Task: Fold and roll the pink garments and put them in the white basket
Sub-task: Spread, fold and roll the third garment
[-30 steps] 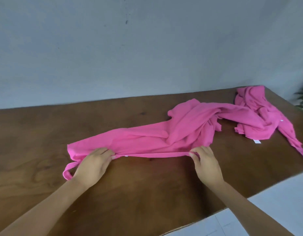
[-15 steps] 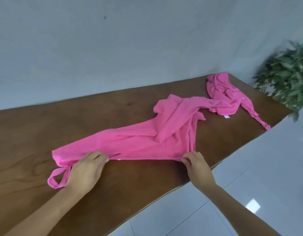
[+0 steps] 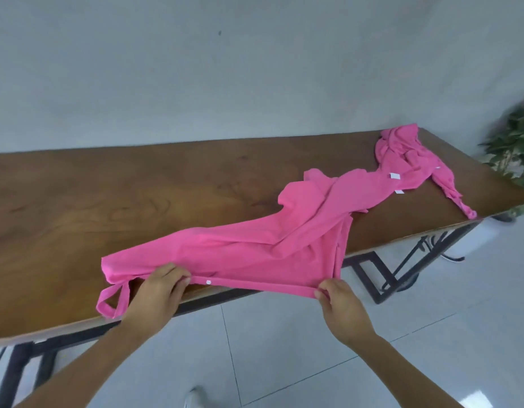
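Head view: your left hand (image 3: 157, 293) and right hand (image 3: 343, 307) each pinch the near hem of the pink garment (image 3: 255, 248), which you have dragged back to the front edge of the table (image 3: 107, 201) — its right corner now overhangs. It lies stretched for folding, though its far end perhaps tangles with the second pink garment (image 3: 411, 154) — white basket unseen.

The left half of the wooden table (image 3: 107, 201) is open wood from its near edge to the wall (image 3: 196, 83), which closes off the far side. The long pink garment (image 3: 255, 248) lies slantwise across the right half, meeting a crumpled pink garment (image 3: 402, 148) at the far right corner. A plant (image 3: 514, 142) stands beyond the right end. A black frame (image 3: 210, 303) runs under the near edge.
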